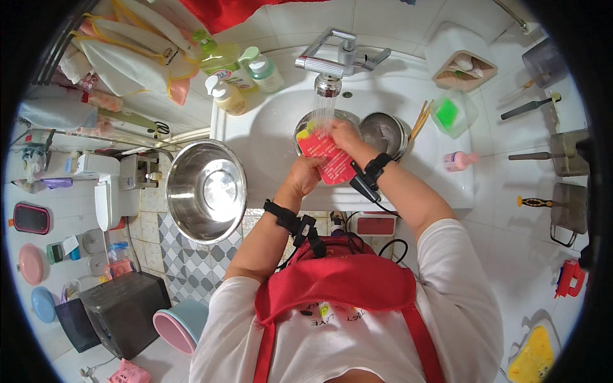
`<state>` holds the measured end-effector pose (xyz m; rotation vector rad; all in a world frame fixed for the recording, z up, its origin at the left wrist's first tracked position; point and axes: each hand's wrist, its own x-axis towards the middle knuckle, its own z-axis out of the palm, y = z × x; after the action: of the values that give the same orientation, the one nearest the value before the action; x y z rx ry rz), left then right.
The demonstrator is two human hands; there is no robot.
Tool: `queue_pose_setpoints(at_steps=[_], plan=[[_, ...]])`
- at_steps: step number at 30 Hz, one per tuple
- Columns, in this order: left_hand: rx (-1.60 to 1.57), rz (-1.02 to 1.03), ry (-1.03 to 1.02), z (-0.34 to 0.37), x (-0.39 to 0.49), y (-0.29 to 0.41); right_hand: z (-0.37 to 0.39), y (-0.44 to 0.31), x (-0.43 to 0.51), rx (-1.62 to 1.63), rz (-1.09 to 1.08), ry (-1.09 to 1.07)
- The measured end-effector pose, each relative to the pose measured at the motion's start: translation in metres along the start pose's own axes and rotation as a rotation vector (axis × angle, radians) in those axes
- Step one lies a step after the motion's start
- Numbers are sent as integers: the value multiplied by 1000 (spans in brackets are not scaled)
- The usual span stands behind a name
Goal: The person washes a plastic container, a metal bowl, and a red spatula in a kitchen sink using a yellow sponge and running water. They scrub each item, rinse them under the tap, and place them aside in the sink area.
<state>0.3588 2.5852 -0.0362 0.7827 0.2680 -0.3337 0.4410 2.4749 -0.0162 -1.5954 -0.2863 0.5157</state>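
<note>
A flat red printed piece (330,160), perhaps a packet or a plastic card, is held over the white washbasin (268,167). My left hand (306,174) grips its left edge, thumb on the printed face. At its upper end, my right hand (346,135) holds it beneath the running water. The chrome faucet (328,86) pours a spray onto that end and my right fingers. Below lies a round metal bowl (352,116), partly hidden by the hands. Beside it a metal pot (380,131) sits in the basin, with wooden chopsticks (421,120) leaning at its right.
A large steel basin (206,191) stands left of the washbasin. Pump bottles (230,98) crowd the back left corner. A clear container with a green sponge (446,113) and a pink bottle (459,161) stand at right. Brushes (529,107) project from the right wall.
</note>
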Motion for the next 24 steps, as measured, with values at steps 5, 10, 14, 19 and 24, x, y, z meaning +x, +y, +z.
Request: queue_pose_setpoints(at_steps=[5, 10, 14, 19, 24], plan=[[-252, 48, 11, 4, 2, 21, 14, 1, -23, -725, -525, -98], [-343, 53, -18, 9, -2, 32, 4, 29, -14, -51, -284, 314], [-319, 67, -37, 16, -5, 37, -17, 51, -14, -261, -120, 181], [-244, 212, 138, 10, -12, 64, -45, 68, -43, -353, 25, 245], [-170, 340, 331, 1, -16, 71, -108, 83, -49, -424, 234, 34]])
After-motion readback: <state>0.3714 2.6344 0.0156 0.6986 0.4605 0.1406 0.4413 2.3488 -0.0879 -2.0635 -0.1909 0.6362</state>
